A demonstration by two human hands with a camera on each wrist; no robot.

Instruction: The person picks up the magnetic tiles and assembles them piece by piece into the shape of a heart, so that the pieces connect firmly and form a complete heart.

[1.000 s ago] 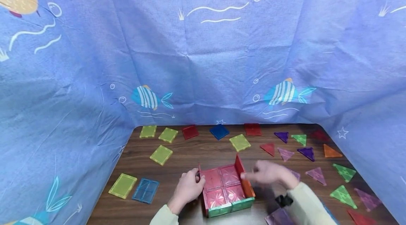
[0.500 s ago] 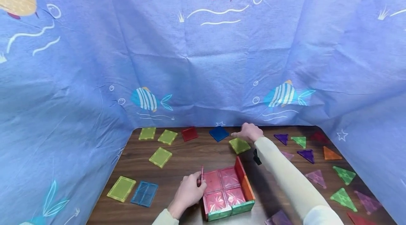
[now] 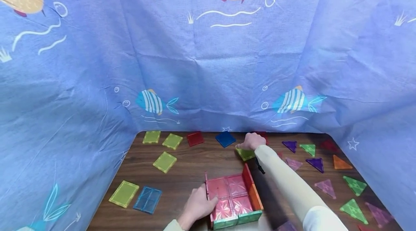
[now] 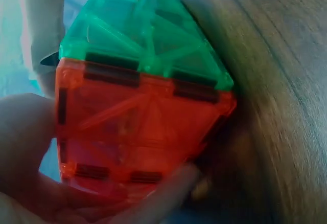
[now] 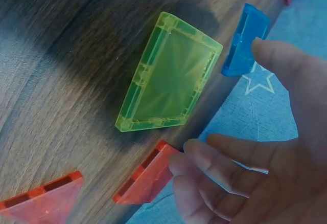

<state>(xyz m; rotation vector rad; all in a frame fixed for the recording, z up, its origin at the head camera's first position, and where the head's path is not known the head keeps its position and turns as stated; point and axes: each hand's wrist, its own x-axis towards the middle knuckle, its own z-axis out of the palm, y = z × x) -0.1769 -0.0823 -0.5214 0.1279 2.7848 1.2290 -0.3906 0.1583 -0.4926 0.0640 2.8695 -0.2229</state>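
Observation:
An open box of magnetic tiles [image 3: 227,184] stands at the front middle. Its floor is pink-red tiles, with a green front wall [image 3: 234,221], a red and orange right wall [image 3: 252,189] and a red left wall. My left hand [image 3: 199,202] holds the left wall, thumb inside and fingers outside; the left wrist view shows them around a red-orange tile [image 4: 133,127]. At the back, my right hand [image 3: 249,141] is over a yellow-green square tile [image 5: 173,75]. The right wrist view has its thumb and fingers spread, apart from that tile.
A blue square tile [image 3: 225,139] and a red one [image 3: 195,138] lie along the back edge. Several yellow-green squares and another blue tile [image 3: 147,200] are at left. Triangles, such as a purple one [image 3: 315,164], are scattered at right. A blue fish-print cloth [image 3: 208,61] surrounds the table.
My right hand has travelled from the box's right wall to the back of the table, then slightly down over the yellow-green tile. My left thumb has shifted over the box's inside.

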